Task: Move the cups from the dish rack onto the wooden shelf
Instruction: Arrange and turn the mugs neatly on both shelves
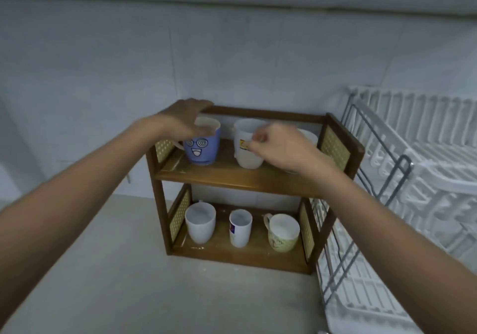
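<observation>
A: What has the left hand (184,119) got?
B: Its fingers lie spread over the blue cup's (204,147) rim on the shelf's (232,178) top tier.
A: The right hand (278,145)?
B: Fingers curled at the white cup's (246,147) side; grip unclear. The rack (413,168) sits right of it.

This is a home kitchen. A small two-tier wooden shelf (233,178) with woven cane side panels stands on a pale worktop (124,277) against a wall of light tiles (232,57). Mugs (200,222) of assorted shapes and prints, one a blue cup (204,147) with a cartoon face, fill both tiers of the shelf. Just to the right of the shelf, touching its side, stands a white dish rack (413,178) with a grey wire frame.
</observation>
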{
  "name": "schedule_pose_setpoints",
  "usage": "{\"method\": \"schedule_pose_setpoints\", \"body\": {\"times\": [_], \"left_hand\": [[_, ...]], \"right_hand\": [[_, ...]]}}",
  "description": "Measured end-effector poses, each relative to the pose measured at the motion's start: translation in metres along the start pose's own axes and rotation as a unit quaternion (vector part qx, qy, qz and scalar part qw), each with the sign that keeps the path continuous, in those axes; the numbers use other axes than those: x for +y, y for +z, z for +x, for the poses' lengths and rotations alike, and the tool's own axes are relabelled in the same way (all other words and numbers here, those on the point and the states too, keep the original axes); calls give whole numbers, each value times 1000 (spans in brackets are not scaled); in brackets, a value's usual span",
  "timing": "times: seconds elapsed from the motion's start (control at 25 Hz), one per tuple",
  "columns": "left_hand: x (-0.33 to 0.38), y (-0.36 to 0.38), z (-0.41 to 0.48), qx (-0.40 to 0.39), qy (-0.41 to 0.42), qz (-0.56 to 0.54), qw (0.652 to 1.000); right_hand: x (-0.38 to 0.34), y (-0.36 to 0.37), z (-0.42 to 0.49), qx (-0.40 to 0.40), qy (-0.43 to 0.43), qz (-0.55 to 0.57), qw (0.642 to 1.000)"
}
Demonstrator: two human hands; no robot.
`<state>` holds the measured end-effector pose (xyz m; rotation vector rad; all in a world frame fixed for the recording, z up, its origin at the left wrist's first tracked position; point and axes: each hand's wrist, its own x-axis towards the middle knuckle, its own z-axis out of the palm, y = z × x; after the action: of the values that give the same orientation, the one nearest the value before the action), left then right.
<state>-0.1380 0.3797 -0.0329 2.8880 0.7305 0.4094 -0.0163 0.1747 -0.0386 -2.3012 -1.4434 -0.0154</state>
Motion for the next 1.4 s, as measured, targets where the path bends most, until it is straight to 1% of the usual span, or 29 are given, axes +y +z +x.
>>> {"method": "schedule_pose_setpoints", "body": {"times": [0.04, 0.08, 0.16, 0.2, 0.24, 0.32, 0.44, 0.68, 0.8, 0.84, 0.88, 0.96, 1.0, 1.04, 1.08, 1.2, 1.28, 1.4], "left_hand": [[-4, 2, 7, -43, -19, 35, 998], [-6, 6, 12, -72, -31, 37, 996], [-11, 17, 19, -90, -41, 1, 995], [-13, 21, 19, -81, -38, -6, 996], [-15, 25, 20, -65, -37, -4, 997], [-19, 30, 20, -45, -42, 16, 998], [-24, 34, 21, -52, -52, 41, 996], [-23, 33, 21, -63, -60, 47, 995], [-18, 30, 17, -63, -54, 12, 996], [-13, 29, 16, -57, -52, -3, 997], [-6, 27, 16, -44, -48, -9, 998], [15, 26, 20, -17, -19, 5, 1000], [27, 27, 23, -13, 1, 14, 1000], [39, 29, 25, -16, 18, 22, 999], [49, 32, 29, -24, 24, 30, 999], [66, 41, 37, -43, -1, 65, 997], [68, 44, 40, -41, -6, 72, 997], [64, 47, 41, -51, 12, 45, 998]], "right_hand": [[-6, -8, 20, 15, -7, -37, 999], [-8, -10, 38, -4, 1, -83, 997], [-7, -9, 63, -79, 40, -160, 983], [-6, -8, 70, -107, 55, -173, 977], [-3, -4, 75, -121, 57, -164, 977], [3, 0, 83, -120, 37, -122, 985], [6, -2, 86, -123, 19, -69, 990], [9, -1, 86, -129, 6, -73, 989], [12, -22, 79, -185, 54, -37, 981], [16, -32, 75, -192, 69, -58, 977], [20, -41, 72, -191, 81, -117, 971], [30, -48, 63, -194, 120, -249, 941], [35, -46, 58, -199, 145, -281, 927], [40, -42, 54, -197, 161, -284, 924], [44, -39, 50, -186, 165, -270, 930], [57, -39, 43, -159, 146, -247, 945], [60, -45, 41, -175, 157, -226, 945], [60, -51, 45, -205, 159, -197, 945]]}}
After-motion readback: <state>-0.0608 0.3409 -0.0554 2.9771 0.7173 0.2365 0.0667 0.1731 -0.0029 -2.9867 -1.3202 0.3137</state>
